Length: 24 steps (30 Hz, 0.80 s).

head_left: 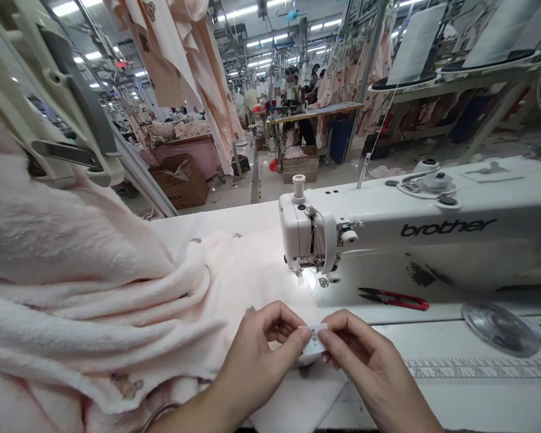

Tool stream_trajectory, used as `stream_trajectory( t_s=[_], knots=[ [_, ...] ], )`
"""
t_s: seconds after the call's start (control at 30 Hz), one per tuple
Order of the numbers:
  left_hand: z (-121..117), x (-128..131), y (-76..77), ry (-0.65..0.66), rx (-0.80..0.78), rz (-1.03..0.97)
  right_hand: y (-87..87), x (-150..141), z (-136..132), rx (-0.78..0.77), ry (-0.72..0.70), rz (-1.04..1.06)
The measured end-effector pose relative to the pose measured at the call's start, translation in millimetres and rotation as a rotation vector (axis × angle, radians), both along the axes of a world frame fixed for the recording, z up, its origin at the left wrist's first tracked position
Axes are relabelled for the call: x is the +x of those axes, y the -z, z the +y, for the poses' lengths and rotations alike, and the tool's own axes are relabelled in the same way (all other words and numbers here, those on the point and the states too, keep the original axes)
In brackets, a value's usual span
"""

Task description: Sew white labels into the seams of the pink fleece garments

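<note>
A small white label (314, 341) with dark print is stretched between my two hands, just in front of the sewing machine's needle area. My left hand (270, 343) pinches its left end between thumb and finger. At the other end, my right hand (354, 343) grips it the same way. Under and beside my hands lies pale pink plush fabric (247, 276) with small brown bear figures, spread on the table and heaped at the left. The white Brother sewing machine (306, 231) stands behind, its lamp lighting the fabric by the needle.
Red-handled thread snips (397, 299) lie right of the needle. Further right sits a clear round dish (500, 328), near a ruler strip (469, 370) along the table. A hanging clamp (72, 120) holds fabric at upper left. Thread cones (417, 45) stand at upper right.
</note>
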State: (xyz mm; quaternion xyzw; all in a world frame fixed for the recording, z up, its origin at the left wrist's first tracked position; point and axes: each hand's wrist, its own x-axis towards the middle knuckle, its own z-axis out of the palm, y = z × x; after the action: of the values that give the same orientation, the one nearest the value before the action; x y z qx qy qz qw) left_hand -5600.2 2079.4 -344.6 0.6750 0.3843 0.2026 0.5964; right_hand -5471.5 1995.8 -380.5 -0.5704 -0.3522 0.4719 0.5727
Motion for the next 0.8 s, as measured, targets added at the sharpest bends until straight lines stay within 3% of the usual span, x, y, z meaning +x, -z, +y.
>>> stream_trajectory(
  t_s=[0.13,0.2,0.37,0.5,0.6,0.8],
  knots=[
    [3,-2,1.7,0.056,0.019,0.097,3.5,3,-1,-0.012,-0.026,-0.055],
    [9,-5,1.3,0.074,0.078,0.158,10.6,9,-2,-0.006,-0.025,-0.201],
    [40,-3,3.2,0.114,0.557,0.451,48.6,24,1,0.277,0.115,-1.001],
    [67,18,25.8,0.342,0.776,0.404,76.8,22,6,0.385,0.13,-1.416],
    [77,26,45.2,0.44,0.767,0.32,84.8,16,6,0.423,0.12,-1.468],
    [74,18,65.3,0.321,0.786,0.424,80.8,15,6,0.427,0.145,-1.433]
  ],
)
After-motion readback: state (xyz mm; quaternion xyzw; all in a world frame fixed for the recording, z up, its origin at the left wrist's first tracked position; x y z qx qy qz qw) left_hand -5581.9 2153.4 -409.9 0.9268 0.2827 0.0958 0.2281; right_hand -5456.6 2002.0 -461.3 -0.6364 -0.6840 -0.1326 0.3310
